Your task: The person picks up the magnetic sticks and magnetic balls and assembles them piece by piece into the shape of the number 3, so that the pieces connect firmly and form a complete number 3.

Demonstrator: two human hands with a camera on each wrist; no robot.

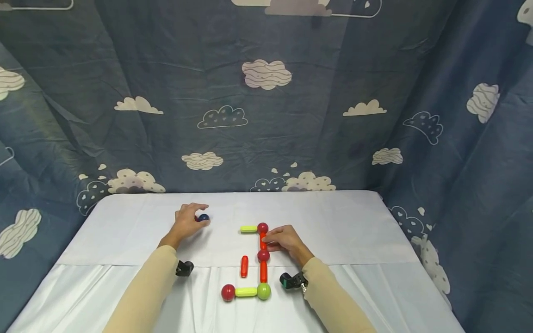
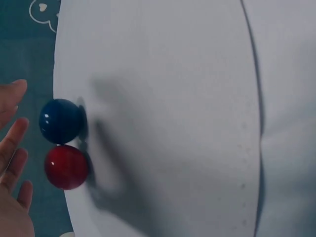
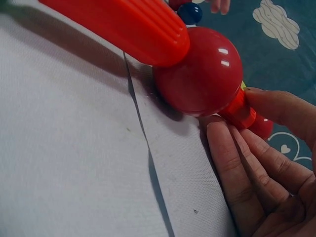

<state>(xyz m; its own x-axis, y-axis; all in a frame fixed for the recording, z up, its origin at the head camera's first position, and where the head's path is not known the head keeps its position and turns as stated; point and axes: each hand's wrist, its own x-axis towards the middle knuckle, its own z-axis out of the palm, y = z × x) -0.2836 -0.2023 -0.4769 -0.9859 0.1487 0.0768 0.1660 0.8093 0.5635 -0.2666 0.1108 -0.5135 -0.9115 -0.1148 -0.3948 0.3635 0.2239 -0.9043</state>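
My left hand (image 1: 187, 223) reaches around a blue ball (image 1: 203, 217) and a red ball (image 2: 66, 167) at the table's far left. In the left wrist view its fingers stand apart from both balls, which sit side by side. With thumb and fingers, my right hand (image 1: 287, 240) pinches the upper red rod (image 3: 240, 111) of a joined ball-and-rod figure. That rod runs between a far red ball (image 1: 263, 227) and a middle red ball (image 1: 263, 255). Below, another red rod (image 1: 263, 272) leads to a green ball (image 1: 263, 291).
A yellow-green rod (image 1: 248, 229) extends left from the far red ball. At the near end, another yellow-green rod (image 1: 246, 292) links the green ball to a red ball (image 1: 228, 292). A loose red rod (image 1: 244, 267) lies left of the figure. Behind the white table (image 1: 333, 222) hangs a cloud-patterned curtain (image 1: 291, 129).
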